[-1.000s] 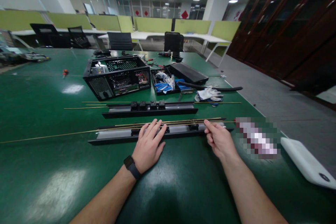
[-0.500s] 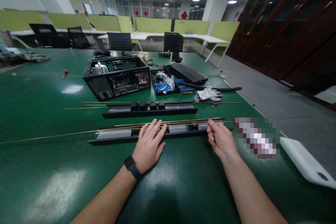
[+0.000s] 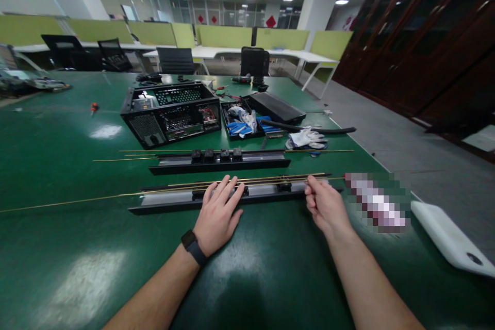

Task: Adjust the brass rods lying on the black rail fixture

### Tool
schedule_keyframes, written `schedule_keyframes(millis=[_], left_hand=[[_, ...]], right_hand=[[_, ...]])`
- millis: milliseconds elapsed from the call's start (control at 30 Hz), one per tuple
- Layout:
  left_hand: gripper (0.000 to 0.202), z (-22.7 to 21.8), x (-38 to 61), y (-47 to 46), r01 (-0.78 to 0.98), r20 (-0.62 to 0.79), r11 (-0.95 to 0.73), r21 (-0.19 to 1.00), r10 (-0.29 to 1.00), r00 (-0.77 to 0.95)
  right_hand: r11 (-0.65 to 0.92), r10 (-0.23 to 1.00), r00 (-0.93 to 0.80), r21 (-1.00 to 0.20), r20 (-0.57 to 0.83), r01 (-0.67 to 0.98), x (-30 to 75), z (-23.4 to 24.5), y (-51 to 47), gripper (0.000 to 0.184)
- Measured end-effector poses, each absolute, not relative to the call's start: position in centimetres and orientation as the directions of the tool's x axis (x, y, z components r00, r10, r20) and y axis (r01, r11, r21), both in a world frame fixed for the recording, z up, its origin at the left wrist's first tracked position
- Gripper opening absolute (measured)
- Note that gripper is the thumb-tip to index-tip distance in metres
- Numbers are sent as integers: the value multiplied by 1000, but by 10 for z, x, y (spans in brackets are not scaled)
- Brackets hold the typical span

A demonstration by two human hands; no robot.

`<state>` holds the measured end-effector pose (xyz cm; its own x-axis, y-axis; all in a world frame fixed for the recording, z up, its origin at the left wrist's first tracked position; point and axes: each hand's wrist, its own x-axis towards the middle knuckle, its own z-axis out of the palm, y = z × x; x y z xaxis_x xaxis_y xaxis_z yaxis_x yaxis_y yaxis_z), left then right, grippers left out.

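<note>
My left hand lies palm down with fingers spread across several thin brass-coloured rods on the nearer black channel. My right hand pinches a thin rod between thumb and fingertips at the channel's right end. One long rod runs out past the left end over the table. Inside the channel sits a black block; other dark blocks are partly hidden by my left fingers. Behind it, a second black channel holds several black blocks, with thin rods alongside.
An open black computer case stands at the back left. Beside it are a tray with blue-and-white gloves, a black panel and white gloves. A blurred-out item and a white phone-like object lie right.
</note>
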<state>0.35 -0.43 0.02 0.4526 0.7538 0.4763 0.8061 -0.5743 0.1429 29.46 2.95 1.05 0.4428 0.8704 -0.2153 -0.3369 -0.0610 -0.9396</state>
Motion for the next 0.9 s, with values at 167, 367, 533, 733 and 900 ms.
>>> schedule_keyframes(millis=[167,367,533,733,900], left_hand=[[62,0,3,-4,804,482,-578,136,748,456],[60,0,4,-5,806,479,-576,137,751,455],[62,0,4,-5,807,476,-575,134,751,457],[62,0,4,-4,804,481,-579,134,748,458],[62,0,4,-5,805,481,-578,134,748,457]], right_hand=[[-77,865,447,-941,-228,-331,292,12,28,46],[-12,826,523,-934,-210,-357,301,15,29,38],[-118,903,355,-933,-243,-339,291,11,27,44],[-35,828,512,-932,-230,-361,296,15,29,37],[-98,905,361,-935,-227,-342,287,13,26,44]])
